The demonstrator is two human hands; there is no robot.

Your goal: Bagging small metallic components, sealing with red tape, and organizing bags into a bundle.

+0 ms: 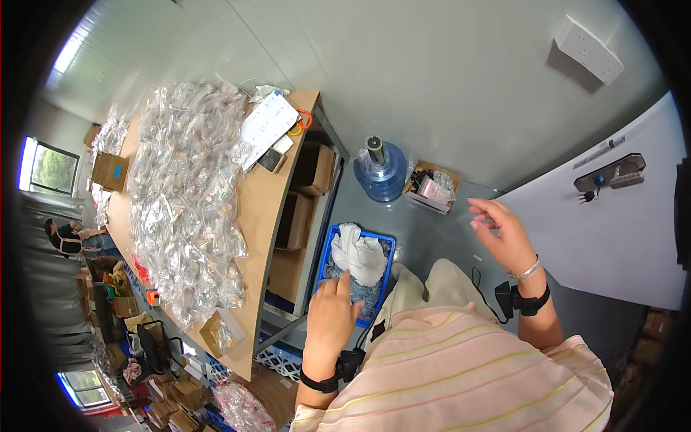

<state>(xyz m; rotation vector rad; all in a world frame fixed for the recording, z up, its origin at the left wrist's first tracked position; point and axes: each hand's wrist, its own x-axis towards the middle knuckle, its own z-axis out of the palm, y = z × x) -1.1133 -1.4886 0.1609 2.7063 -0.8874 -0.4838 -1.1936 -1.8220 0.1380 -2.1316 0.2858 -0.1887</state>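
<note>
My left hand (331, 320) hovers in front of the blue bin (333, 241), its thumb apart from the fingers and nothing seen in it. Inside that bin a white cloth (358, 253) lies over small clear plastic pieces. From this view I cannot tell whether my fingertips touch the bin or the pieces. Raised on the right, my right hand (504, 241) is empty, fingers stretched out and loosely spread, near the white door (597, 209).
Many clear plastic bags (191, 194) cover the table (255, 209) at left, beside a white sheet (270, 124), a phone (271, 160) and orange-handled scissors (304, 121). A blue water jug (381, 173) and a small carton (434, 187) stand on the floor. Far left, another person (75, 239) is visible.
</note>
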